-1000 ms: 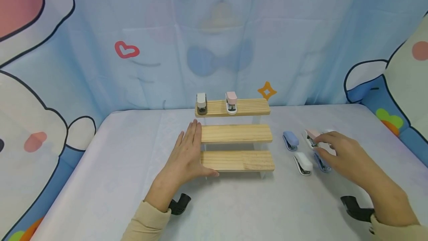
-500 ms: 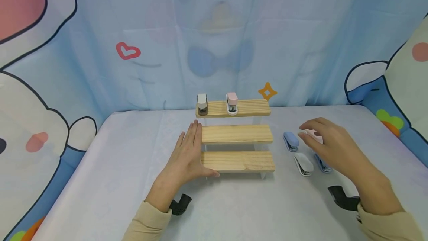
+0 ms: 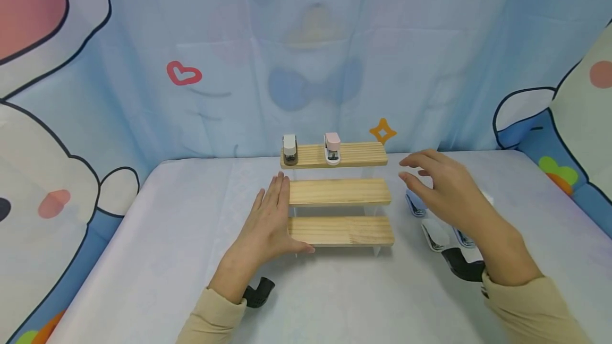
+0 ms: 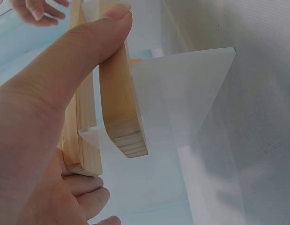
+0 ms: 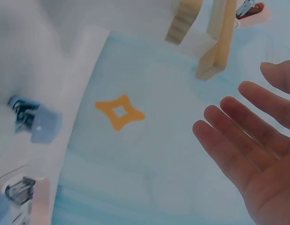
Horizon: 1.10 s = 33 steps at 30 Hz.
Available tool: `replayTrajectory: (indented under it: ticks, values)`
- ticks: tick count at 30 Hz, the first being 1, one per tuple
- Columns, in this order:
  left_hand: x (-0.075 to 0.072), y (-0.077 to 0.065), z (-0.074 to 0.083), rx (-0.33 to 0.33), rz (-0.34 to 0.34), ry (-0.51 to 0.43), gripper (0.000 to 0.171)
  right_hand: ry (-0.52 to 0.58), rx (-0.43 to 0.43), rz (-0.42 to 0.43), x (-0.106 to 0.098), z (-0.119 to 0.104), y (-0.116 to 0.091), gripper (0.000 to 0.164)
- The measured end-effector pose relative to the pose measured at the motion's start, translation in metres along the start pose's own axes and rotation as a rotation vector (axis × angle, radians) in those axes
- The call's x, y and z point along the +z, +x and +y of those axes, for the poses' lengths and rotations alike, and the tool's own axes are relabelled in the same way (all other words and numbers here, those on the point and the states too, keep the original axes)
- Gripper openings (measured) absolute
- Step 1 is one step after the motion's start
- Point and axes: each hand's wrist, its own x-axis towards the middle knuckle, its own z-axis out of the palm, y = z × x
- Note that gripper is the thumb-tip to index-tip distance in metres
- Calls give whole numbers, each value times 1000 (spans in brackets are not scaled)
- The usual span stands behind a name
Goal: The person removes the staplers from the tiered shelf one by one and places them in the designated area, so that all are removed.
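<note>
A three-tier wooden shelf rack (image 3: 340, 192) with translucent side supports stands on the table. My left hand (image 3: 268, 227) rests against its left side, fingers straight along the board ends, thumb (image 4: 84, 49) on the bottom board's front edge. On the top board sit a white stapler (image 3: 289, 147) and a pink stapler (image 3: 332, 147). Right of the rack, my right hand (image 3: 444, 187) hovers with its fingers apart, holding nothing. Below it are a blue stapler (image 3: 415, 205), a white stapler (image 3: 434, 234) and another blue one, partly hidden. The right wrist view shows another pink stapler (image 5: 40, 201) on the table.
A white cloth (image 3: 158, 238) covers the table. Behind it hangs a light blue printed curtain (image 3: 220, 110) with cartoon figures at both sides. Black camera mounts (image 3: 259, 292) stick out from both wrists.
My right hand has lifted away from the pink stapler on the table and moved left and up toward the rack, carrying nothing. The left hand stays in place on the rack.
</note>
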Motion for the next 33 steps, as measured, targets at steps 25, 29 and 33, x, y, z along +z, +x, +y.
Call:
replayTrajectory:
  ticks: [25,29,33]
  values:
    - [1,2,-1,-11,-7,4,146,111,-142,-44,27,-41,50,37]
    - [1,2,-2,-10,-3,9,146,100,-148,-57,33,-44,57,45]
    - [1,2,-2,-7,0,10,146,92,-138,-78,38,-48,64,51]
